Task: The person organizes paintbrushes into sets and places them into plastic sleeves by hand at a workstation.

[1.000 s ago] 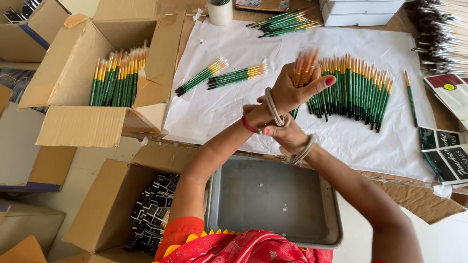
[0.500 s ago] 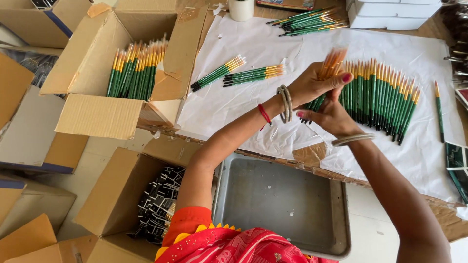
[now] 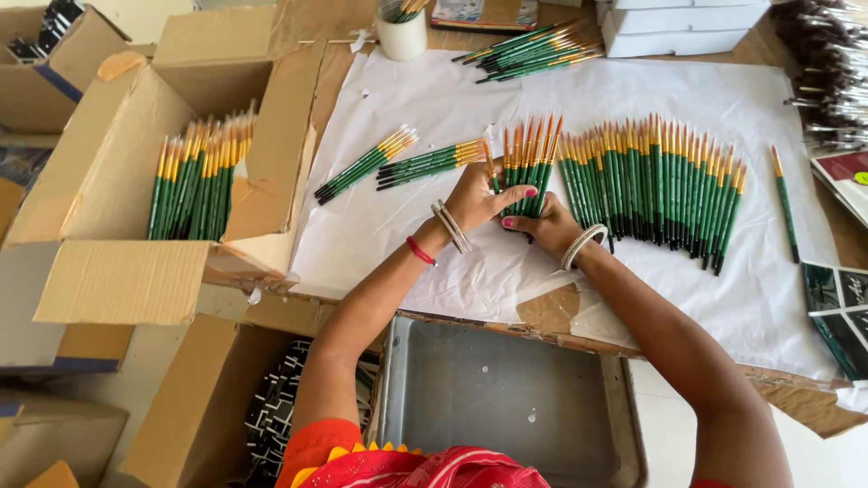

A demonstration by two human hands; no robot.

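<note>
My left hand [image 3: 477, 201] and my right hand [image 3: 546, 228] together grip a fanned bundle of green paintbrushes with yellow-orange ends [image 3: 528, 159], its lower ends resting on the white paper sheet [image 3: 434, 99]. Just right of the bundle lies a long row of the same brushes [image 3: 660, 185]. Two small bunches of brushes [image 3: 398, 161] lie on the paper to the left of my hands.
An open cardboard box [image 3: 108, 172] at left holds more green brushes [image 3: 194, 181]. A grey metal tray [image 3: 506, 398] sits below my arms. A white cup [image 3: 401, 34], another brush pile [image 3: 529, 47] and white boxes [image 3: 678, 27] stand at the back. A single brush [image 3: 785, 203] lies far right.
My hands, raised above the paper with the bundle a second ago, have come down and left. The bundle now stands fanned on the paper beside the row.
</note>
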